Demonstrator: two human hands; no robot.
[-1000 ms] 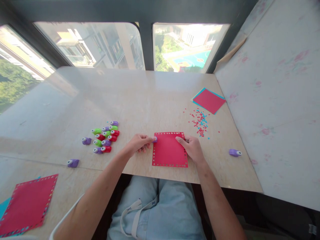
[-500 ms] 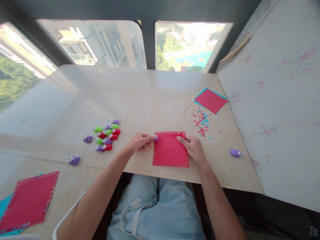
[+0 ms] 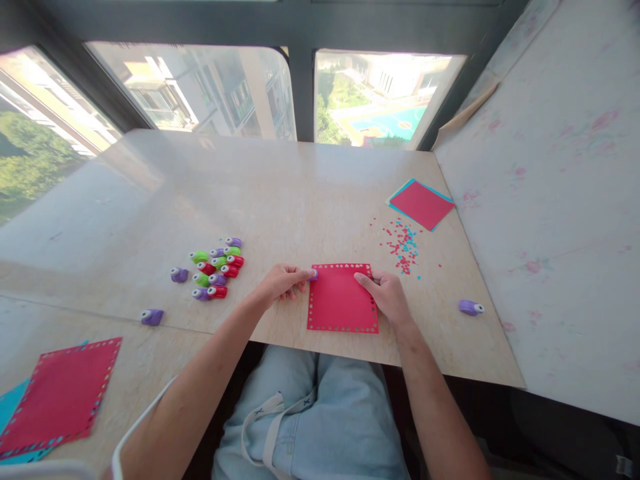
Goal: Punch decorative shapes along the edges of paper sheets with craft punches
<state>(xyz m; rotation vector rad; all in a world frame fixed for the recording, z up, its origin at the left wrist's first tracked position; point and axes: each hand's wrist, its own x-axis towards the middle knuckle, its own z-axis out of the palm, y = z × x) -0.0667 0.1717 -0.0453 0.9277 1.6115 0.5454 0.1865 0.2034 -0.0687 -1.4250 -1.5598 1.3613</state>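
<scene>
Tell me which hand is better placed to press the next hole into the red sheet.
Probably left: the left hand already grips the small purple punch at the red sheet far-left corner; the right hand only steadies it.

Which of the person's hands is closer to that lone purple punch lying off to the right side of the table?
The right hand. It rests on the red sheet, apart from the purple punch; the left hand is beyond the sheet's far edge.

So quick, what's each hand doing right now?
Left hand: closed on a small purple punch at the red paper corner.
Right hand: pinching the paper's far right edge.
</scene>
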